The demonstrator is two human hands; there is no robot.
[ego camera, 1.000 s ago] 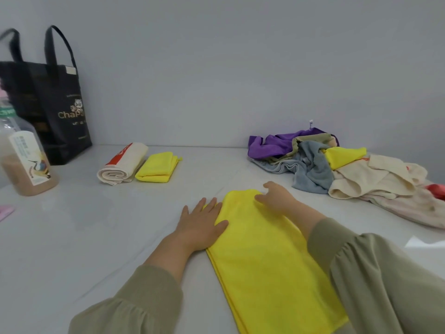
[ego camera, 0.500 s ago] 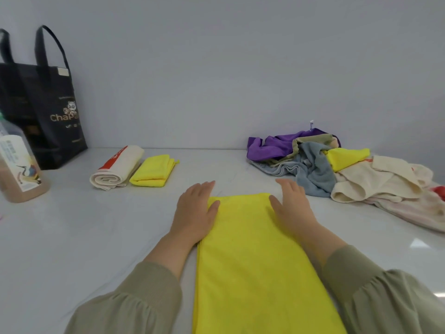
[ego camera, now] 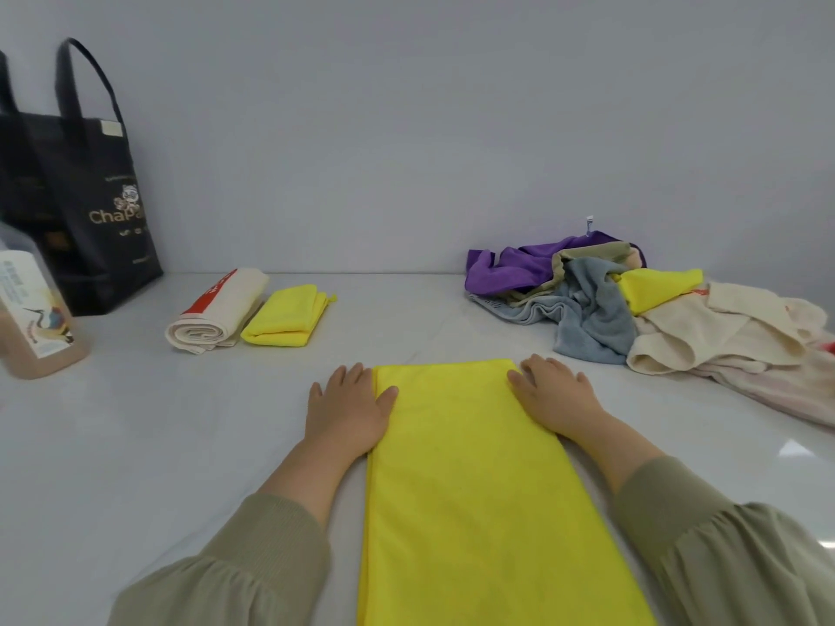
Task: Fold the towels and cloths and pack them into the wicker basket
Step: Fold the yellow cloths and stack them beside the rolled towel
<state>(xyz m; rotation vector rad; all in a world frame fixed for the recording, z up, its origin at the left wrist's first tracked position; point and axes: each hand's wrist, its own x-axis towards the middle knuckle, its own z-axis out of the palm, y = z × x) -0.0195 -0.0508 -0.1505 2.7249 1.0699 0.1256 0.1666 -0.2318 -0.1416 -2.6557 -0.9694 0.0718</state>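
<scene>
Squared up since a second ago, the yellow towel (ego camera: 474,467) is flanked on the desk (ego camera: 135,445) by the left hand (ego camera: 345,406) and right hand (ego camera: 553,399), laid flat with fingers straight; another fold seems due, no basket visible.

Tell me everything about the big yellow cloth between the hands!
The yellow cloth is bright, plain and looks soft and fuzzy. It lies flat and smooth on the white table as a long strip, its far edge straight and its near end running out of the picture. It looks folded, with a doubled edge along its left side. The left hand rests flat at its far left corner, thumb on the cloth, and the right hand rests flat at its far right corner.
</scene>
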